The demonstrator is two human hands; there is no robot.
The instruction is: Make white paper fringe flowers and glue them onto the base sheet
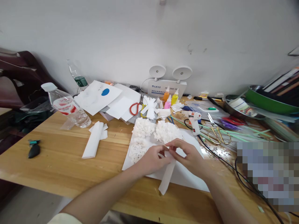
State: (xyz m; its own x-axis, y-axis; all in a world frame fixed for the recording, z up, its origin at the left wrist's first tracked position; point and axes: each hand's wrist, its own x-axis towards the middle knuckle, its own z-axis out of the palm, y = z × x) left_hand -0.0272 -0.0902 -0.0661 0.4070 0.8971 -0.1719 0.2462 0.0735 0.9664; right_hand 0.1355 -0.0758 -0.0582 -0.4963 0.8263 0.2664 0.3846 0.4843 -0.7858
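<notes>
Both my left hand (155, 158) and my right hand (187, 155) are closed on the upper end of a white paper strip (167, 179), their fingertips almost meeting. The strip's lower end hangs toward the table's front edge. Beneath my hands lies a white paper sheet (193, 174). On it, just beyond and left of my hands, are crumpled white paper clusters: one at the back left (143, 127), one at the back right (168, 130), and a speckled one at the left (137, 151). My fingers hide the strip's top end.
Folded white paper strips (93, 141) lie left on the wooden table (58, 168). A water bottle (67, 107) stands behind them. Red-handled scissors (135, 108), paint bottles (166, 95), a glue gun (194, 122) and gold-handled scissors (217, 133) lie farther back. A black cable (224, 160) runs along the right.
</notes>
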